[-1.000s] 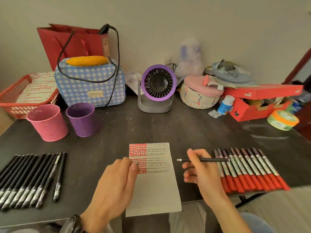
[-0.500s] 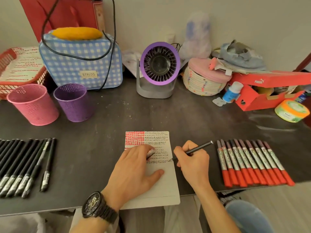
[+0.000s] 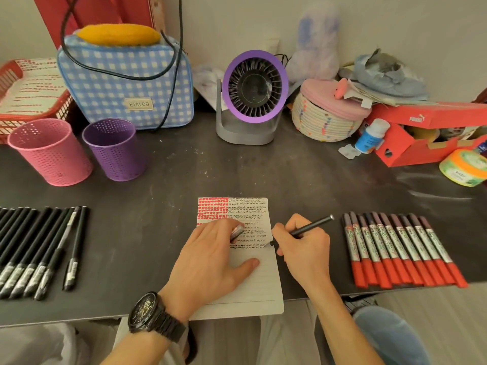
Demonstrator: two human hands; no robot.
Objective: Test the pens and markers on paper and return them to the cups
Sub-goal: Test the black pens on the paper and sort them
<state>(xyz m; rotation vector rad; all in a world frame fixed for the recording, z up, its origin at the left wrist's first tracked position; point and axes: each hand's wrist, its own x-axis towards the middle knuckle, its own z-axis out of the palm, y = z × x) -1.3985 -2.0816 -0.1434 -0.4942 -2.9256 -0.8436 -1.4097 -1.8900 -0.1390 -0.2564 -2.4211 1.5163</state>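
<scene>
Dark desk (image 3: 237, 167) — red basket (image 3: 8, 75) holds scribbled sheets (image 3: 31, 85); right hand (image 3: 305, 254) grips pen (image 3: 308, 227) on paper (image 3: 263, 280) — left hand (image 3: 208, 262) pinches cap (image 3: 237, 229).

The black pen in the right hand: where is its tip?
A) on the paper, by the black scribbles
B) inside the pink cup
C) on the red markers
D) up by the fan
A: the right hand holds the black pen tip-down on the paper beside the scribbled rows, while the left hand, pinching a pen cap, rests on the sheet.
</scene>
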